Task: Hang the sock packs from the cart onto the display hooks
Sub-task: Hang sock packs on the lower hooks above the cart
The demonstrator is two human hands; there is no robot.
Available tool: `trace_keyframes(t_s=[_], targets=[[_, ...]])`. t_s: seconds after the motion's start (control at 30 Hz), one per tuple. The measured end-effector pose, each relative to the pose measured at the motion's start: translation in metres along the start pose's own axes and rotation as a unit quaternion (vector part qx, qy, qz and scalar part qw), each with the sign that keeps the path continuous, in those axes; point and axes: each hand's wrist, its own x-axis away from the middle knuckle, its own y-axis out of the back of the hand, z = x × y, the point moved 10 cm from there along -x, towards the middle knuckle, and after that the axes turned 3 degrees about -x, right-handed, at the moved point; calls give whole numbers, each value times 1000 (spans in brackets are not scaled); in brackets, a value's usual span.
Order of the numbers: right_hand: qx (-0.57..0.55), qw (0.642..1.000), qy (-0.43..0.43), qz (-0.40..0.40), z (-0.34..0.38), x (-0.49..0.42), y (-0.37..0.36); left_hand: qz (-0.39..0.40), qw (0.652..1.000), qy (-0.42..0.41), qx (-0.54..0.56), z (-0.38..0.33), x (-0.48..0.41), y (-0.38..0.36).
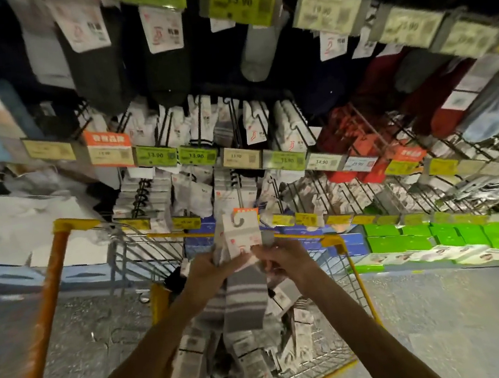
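The left hand (207,270) and the right hand (281,261) are both gripping a bunch of grey striped sock packs (239,241) just above the cart (353,296). More packs (195,356) are lying inside the cart. The display hooks (331,190) are sticking out behind the cart.

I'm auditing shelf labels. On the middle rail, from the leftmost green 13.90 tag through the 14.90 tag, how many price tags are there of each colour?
Green price tags: 3
Cream price tags: 2
Total: 5
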Motion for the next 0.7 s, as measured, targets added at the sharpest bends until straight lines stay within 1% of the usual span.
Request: trace_keyframes(t_s=[0.07, 0.13, 0.17, 0.27, 0.37, 0.53, 0.57, 0.7], targets=[[42, 999, 31, -6, 14, -3, -1, -18, 999, -3, 34, -13, -6, 9], [42, 998, 34, 18, 16, -7, -9, -45, 997, -2, 62, -24, -12, 15], [35, 998, 36, 26, 18, -9, -12, -52, 997, 1, 63, -29, -14, 17], [43, 997, 58, 10, 23, -20, -16, -48, 998, 2, 33, -37, -28, 21], [32, 998, 52, -5, 18, -36, -15, -66, 996, 11, 51, -36, -35, 29], [-1, 999, 33, 2, 7, -63, -12, -42, 998, 38, 26, -31, -44, 27], [-10, 1000, 29, 5, 7, -68, -11, -50, 998, 43, 18, -30, -49, 29], [-47, 998, 28, 5, 16, -100, -3, -129, 989, 72, -3, -25, -74, 41]])
